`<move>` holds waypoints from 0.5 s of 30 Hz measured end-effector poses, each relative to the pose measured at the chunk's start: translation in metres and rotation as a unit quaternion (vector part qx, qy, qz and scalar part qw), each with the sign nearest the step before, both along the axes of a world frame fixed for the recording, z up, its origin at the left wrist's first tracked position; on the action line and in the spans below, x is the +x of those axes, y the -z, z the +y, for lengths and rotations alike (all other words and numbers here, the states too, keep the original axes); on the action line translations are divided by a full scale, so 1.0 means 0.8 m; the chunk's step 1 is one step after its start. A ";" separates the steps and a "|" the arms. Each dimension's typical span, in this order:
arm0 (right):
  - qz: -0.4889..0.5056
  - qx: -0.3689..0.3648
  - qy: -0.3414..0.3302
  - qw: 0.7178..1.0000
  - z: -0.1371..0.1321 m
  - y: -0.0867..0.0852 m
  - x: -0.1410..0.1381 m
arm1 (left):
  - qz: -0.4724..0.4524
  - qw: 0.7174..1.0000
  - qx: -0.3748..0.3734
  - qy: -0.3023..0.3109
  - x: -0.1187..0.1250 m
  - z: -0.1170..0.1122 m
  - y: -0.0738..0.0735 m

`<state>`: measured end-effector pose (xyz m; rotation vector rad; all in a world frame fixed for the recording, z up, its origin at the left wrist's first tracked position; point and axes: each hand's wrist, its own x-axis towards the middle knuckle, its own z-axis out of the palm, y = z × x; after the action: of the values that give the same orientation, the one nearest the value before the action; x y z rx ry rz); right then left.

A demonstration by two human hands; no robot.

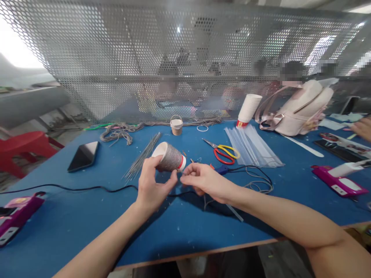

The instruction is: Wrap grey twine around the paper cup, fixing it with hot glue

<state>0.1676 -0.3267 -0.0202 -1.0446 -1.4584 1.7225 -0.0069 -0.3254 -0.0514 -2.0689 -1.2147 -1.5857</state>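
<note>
A paper cup [171,157] wound with grey cord lies tilted on its side in my left hand [151,187], its open mouth facing left. A red and white band shows at its base. My left thumb and fingers close around the cup. Beside the base, the fingers of my right hand [207,180] are pinched together on the grey cord; the exact pinch point is too small to see clearly. Loose cord [259,183] trails below and to the right of that hand. Just behind it lies a blue-handled tool [222,170], partly hidden.
Scissors [224,151], clear plastic strips [253,146] and stacked paper cups [248,110] lie right of centre. Thin wires [143,156], a phone [84,155] and a small basket [176,126] are leftward and behind. A black cable [95,188] crosses the table. Another person's hand [362,128] is far right.
</note>
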 end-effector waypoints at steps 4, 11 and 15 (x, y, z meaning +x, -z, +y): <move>-0.126 0.325 0.057 0.935 0.010 0.003 0.017 | -0.061 0.990 -0.127 0.013 0.006 -0.004 -0.005; -0.246 0.577 0.051 0.777 0.015 0.006 0.032 | -0.163 0.925 -0.332 0.086 0.011 -0.003 -0.014; -0.269 0.582 0.052 0.766 0.019 0.006 0.033 | -0.183 0.908 -0.364 0.098 0.012 -0.001 -0.016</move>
<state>0.1939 -0.3115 -0.0249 -0.8313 -2.2466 0.1436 0.0031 -0.3264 -0.0384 -2.4369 -2.0416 -1.8674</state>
